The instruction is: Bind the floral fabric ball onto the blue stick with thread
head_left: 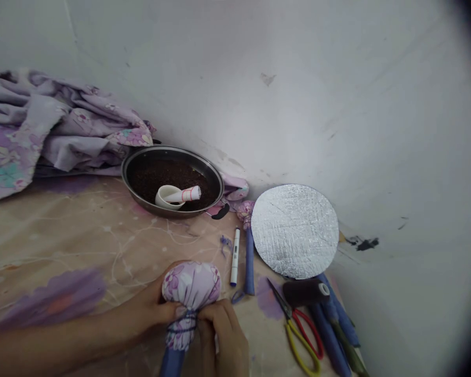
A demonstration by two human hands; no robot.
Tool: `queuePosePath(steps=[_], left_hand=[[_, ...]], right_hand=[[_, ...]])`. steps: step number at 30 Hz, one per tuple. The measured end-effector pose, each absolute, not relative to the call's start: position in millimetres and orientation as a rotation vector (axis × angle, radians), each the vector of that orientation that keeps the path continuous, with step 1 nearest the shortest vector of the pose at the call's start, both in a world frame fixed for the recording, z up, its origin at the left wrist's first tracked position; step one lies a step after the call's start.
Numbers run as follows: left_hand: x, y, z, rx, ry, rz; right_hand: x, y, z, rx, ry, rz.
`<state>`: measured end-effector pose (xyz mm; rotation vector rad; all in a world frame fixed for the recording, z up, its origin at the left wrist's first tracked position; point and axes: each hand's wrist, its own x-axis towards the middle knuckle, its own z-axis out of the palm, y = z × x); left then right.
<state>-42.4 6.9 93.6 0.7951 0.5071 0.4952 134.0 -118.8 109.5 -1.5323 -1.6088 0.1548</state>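
A round floral cloth bundle [191, 284] tops a blue handle [172, 362], so that it looks like a padded mallet. Dark blue cord [184, 322] is wound around the gathered cloth at its neck. My left hand [161, 303] holds the bundle from the left, with its thumb pressed near the cord and its other fingers hidden behind. On the right side, my right hand [227, 335] is closed with its fingertips at the cord-wound neck. Whether it pinches the cord's end is hard to make out.
A wide pan [130, 188] of dark, crumbly material holds a white cup [171, 201] with a rolled paper. Further right are a marker [235, 256], a silver round pad [294, 230], a dark thread spool [304, 291] and scissors [298, 330]. Crumpled floral fabric [74, 125] lies along the wall.
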Motion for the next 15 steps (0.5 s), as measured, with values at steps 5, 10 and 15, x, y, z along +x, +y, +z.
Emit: queuePosePath(steps=[5,10,15], left_hand=[[-35.4,10.3,102.0,0.804,0.497,0.464],[-39.5,9.9,108.8,0.801,0.522,0.433],[-40.0,2.4,79.2,0.678,0.509,0.397]], right_hand=[[134.9,-116.1,108.8,-1.498,-1.604,0.173],[136.4,-116.1,102.9,-1.476,-1.587,0.202],[132.3,-117.4,96.1,-1.507,-1.517,0.241]])
